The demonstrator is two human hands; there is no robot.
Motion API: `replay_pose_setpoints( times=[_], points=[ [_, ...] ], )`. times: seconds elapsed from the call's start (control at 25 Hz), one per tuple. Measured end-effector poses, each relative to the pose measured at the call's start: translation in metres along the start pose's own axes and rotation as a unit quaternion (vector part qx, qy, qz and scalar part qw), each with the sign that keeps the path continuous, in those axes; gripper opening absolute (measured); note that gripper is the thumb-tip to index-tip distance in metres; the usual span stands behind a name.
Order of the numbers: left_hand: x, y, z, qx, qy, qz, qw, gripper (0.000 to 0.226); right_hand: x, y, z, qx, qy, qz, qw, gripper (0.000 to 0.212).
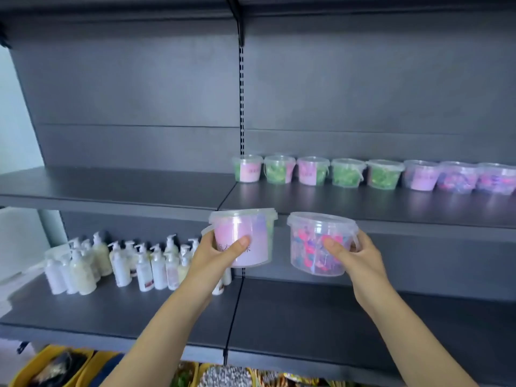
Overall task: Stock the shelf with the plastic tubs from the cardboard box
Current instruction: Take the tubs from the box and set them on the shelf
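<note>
Your left hand (220, 254) grips a round clear plastic tub with pink label (245, 237); your right hand (353, 254) grips a clear lidded tub of perhaps pink-purple pods (318, 244), both before the dark matte shelf's (391, 210) front edge.

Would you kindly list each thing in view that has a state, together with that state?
Left hand: gripping the pink-label tub, held in the air.
Right hand: gripping the bead tub, held in the air, slightly tilted.
Both held tubs: lids on.
Shelf tubs: eight in a row, upright, lids on, at the back of the upper shelf.
Pump bottles: upright, clustered on the lower shelf.
</note>
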State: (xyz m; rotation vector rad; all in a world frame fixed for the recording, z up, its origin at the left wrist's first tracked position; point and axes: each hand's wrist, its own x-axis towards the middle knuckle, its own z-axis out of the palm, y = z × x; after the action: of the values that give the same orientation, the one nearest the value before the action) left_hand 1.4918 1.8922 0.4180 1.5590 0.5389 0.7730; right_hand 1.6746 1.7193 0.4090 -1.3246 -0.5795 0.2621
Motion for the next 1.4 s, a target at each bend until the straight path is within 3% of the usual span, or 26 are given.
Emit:
replay_pose_setpoints(
  times=[0.16,0.4,0.56,0.76,1.08,1.4],
  points=[
    [0.067,0.015,-0.010,-0.020,-0.007,0.041,0.999,0.057,0.055,-0.019,0.029,-0.001,0.032,-0.023,0.999,0.032],
    [0.181,0.010,-0.032,-0.008,-0.066,0.085,0.994,0.054,0.125,-0.014,0.078,-0.029,0.063,-0.060,0.996,0.043],
    [0.262,0.001,-0.041,-0.030,-0.104,0.084,0.991,0.083,0.170,0.000,0.109,-0.045,0.108,-0.074,0.990,0.058],
    [0.335,-0.016,-0.030,0.019,-0.143,0.082,0.986,0.086,0.202,0.011,0.127,-0.045,0.139,-0.085,0.986,0.053],
    [0.361,-0.028,-0.026,0.090,-0.186,0.120,0.971,0.055,0.215,0.021,0.135,-0.062,0.165,-0.084,0.981,0.054],
    [0.365,-0.030,-0.030,0.131,-0.177,0.077,0.972,0.080,0.197,0.027,0.134,-0.065,0.179,-0.073,0.979,0.066]
  ],
)
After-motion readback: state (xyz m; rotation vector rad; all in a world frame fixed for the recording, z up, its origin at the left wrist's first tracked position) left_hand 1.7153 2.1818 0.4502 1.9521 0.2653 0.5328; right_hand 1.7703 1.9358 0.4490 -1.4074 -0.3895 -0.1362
